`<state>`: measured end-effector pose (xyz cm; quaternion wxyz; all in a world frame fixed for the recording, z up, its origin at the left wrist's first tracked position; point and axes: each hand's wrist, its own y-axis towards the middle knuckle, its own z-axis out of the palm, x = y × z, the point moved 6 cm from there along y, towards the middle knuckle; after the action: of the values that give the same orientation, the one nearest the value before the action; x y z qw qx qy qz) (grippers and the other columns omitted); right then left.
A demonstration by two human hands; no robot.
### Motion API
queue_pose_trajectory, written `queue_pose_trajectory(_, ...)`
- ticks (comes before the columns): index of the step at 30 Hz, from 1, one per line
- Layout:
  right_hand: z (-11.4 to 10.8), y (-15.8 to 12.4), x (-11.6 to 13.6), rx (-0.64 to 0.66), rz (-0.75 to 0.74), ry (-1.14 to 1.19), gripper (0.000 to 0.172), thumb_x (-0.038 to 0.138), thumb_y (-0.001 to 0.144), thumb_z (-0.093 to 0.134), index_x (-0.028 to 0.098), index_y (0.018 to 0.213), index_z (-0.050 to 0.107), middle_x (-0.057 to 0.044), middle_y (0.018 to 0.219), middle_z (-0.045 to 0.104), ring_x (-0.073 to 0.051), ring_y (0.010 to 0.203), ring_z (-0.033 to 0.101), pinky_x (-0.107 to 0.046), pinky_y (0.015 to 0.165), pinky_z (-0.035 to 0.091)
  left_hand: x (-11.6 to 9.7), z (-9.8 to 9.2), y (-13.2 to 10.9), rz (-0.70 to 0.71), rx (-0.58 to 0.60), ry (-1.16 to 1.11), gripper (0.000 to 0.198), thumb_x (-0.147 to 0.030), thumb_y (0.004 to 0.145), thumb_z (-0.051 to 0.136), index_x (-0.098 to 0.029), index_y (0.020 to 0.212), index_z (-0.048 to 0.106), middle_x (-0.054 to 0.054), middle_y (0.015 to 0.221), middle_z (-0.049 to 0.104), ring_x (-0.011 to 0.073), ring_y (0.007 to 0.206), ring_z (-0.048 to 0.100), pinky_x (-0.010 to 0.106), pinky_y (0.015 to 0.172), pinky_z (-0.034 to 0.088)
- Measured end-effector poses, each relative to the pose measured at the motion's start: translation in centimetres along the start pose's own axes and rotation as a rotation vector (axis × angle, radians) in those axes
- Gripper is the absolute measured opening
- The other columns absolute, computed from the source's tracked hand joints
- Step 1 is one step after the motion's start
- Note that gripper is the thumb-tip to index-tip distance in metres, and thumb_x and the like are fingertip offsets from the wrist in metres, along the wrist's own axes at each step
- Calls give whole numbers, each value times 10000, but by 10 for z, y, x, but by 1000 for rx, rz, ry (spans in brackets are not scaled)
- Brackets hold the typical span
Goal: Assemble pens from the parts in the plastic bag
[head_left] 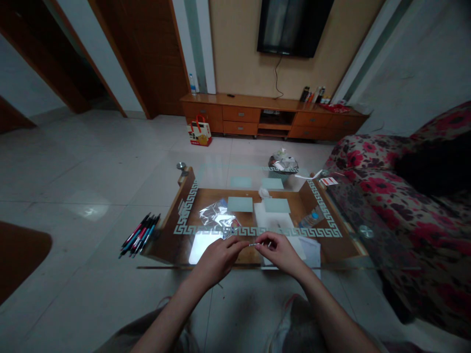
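Note:
Above the near edge of a glass-topped table (257,229), my left hand (221,252) and my right hand (276,251) meet almost fingertip to fingertip. Between them runs a small thin rod (252,244), pale with darker bands; its exact kind is too small to make out. The left thumb and fingers pinch one end, while the right fingertips close on the other. A short whitish bit shows among the right fingers. To the left, several pens (140,235) with dark, red and blue barrels lie in a bundle on the glass.
Clear plastic wrapping (217,215), white papers (272,220) and a water bottle (309,220) show at the table. Beyond it stand a filled waste basket (283,164), a gift bag (199,133) and a wooden TV cabinet (241,122). A flowered sofa (390,171) is at right.

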<state>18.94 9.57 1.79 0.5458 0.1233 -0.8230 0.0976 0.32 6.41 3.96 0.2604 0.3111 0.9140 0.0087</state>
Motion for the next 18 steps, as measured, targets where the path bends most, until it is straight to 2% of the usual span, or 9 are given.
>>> queue_pose_trajectory(11,-5,0,-1,-25,-5,-20,179,360,829,653,190,850,706,-17,779,688,-157,706,599,-252,640,464,-1,-2,0,-20,-5,-2,392,-109,933,462,-269,1277,560,51,1141,642,175,908,608,276,793,467)
queue_pose_trajectory(18,-12,1,2,-41,-1,-19,176,345,833,634,185,862,702,-25,783,688,-163,711,601,-263,645,470,1,-9,-1,-59,-41,50,329,-104,920,457,-246,1185,590,50,1069,666,180,877,626,276,767,467)
